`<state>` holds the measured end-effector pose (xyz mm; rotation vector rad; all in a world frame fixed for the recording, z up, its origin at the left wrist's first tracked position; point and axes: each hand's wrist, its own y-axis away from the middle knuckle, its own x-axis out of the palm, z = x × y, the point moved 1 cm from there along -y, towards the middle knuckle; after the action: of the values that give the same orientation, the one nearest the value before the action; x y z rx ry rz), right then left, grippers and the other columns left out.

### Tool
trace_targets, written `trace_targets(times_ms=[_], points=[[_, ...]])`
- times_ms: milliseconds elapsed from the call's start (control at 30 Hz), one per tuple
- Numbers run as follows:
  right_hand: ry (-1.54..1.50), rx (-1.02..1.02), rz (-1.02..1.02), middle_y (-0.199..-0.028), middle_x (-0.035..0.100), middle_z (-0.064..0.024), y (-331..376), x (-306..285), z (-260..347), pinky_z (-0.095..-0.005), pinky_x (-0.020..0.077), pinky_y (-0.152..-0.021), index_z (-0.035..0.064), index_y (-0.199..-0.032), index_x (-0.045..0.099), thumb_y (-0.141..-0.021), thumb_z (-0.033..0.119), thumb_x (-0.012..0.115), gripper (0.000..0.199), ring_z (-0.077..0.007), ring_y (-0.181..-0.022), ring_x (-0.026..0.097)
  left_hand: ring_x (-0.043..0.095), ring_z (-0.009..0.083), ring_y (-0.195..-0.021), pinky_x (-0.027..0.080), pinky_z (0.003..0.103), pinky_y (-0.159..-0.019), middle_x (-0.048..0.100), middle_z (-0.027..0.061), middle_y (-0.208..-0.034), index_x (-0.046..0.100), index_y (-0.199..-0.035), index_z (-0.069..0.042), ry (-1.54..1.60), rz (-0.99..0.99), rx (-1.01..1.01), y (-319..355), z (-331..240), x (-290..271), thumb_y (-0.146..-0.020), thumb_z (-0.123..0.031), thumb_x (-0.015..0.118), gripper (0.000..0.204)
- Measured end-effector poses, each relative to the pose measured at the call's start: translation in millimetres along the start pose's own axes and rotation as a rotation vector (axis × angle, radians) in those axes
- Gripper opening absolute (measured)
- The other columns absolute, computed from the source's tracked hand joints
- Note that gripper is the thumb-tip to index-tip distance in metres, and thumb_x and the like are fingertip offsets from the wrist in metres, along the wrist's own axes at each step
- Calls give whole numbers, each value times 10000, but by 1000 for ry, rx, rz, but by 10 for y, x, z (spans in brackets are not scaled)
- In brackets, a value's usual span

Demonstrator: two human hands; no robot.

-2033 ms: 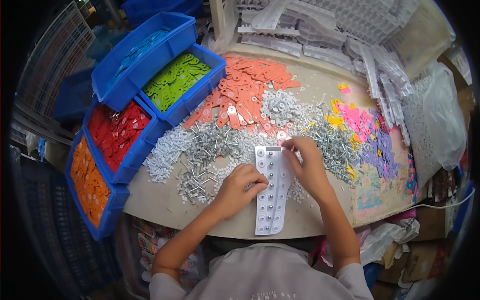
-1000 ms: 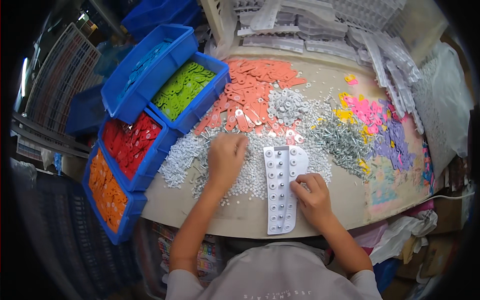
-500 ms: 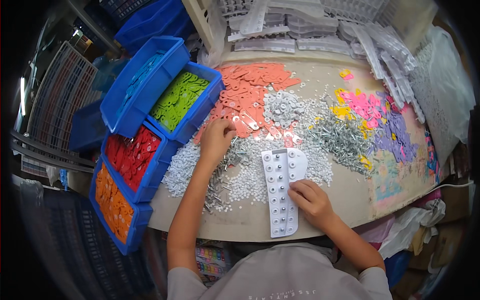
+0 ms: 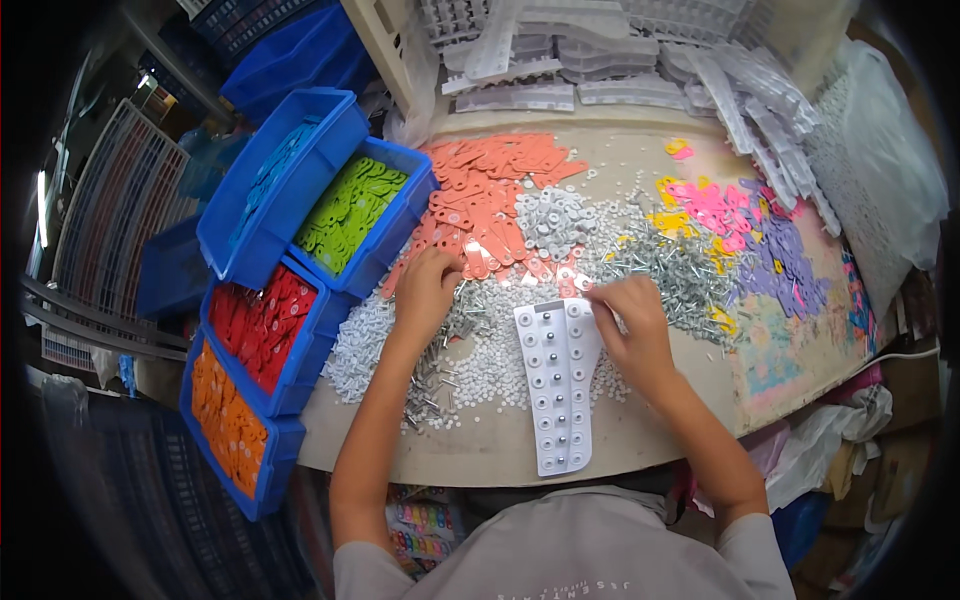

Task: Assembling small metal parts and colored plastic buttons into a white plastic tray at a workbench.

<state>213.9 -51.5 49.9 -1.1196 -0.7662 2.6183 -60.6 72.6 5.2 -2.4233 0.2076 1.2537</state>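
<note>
A white plastic jig [image 4: 555,400] lies at the table's front edge, with round washers along both sides and metal pins down its middle. Close to its far right corner is my right hand [image 4: 635,322], thumb and fingertips pinched together; anything between them is hidden. My left hand [image 4: 425,290] is over the near edge of the coral tabs [image 4: 490,200], its fingers curled. What it grips, if anything, does not show. Small white beads [image 4: 490,350] spread between my left hand and the jig. Loose metal pins [image 4: 430,385] lie by my left wrist.
On the left stand blue bins [image 4: 290,400] of red, orange, green and blue tabs. Grey washers [image 4: 555,220], a heap of metal pins [image 4: 670,275], and pink [image 4: 710,210] and purple tabs [image 4: 785,260] lie beyond. Clear plastic strips [image 4: 620,55] are stacked behind.
My right hand has moved from the jig's right edge up to its far right corner, its fingers now pinched. My left hand stays by the coral tabs. The view has shifted slightly.
</note>
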Motion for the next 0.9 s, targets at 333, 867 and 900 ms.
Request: trace_targets(times_ms=[333, 867, 900], points=[[153, -131, 151, -899, 631, -60, -734, 799, -437, -393, 415, -883, 93, -923, 712, -824, 105, 704, 99, -268, -950, 556, 616, 220, -766, 489, 342, -703, 637, 86, -863, 726, -916, 6, 25, 40, -33, -4, 32, 11, -810, -87, 774, 148], [60, -88, 75, -907, 646, -82, -591, 628, -279, -405, 455, -831, 58, -927, 667, -840, 49, 677, 89, -292, -909, 580, 600, 69, -767, 472, 227, -692, 671, 25, -856, 699, -1041, 15, 657, -81, -313, 288, -234, -428, -883, -16, 698, 162], [-35, -20, 88, -916, 658, -92, -506, 474, -177, -409, 467, -821, 42, -943, 660, -847, 21, 666, 99, -300, -900, 588, 611, 75, -789, 479, 233, -710, 682, 31, -873, 714, -1043, 10, 733, -39, -317, 404, -422, -482, -884, -13, 698, 162]])
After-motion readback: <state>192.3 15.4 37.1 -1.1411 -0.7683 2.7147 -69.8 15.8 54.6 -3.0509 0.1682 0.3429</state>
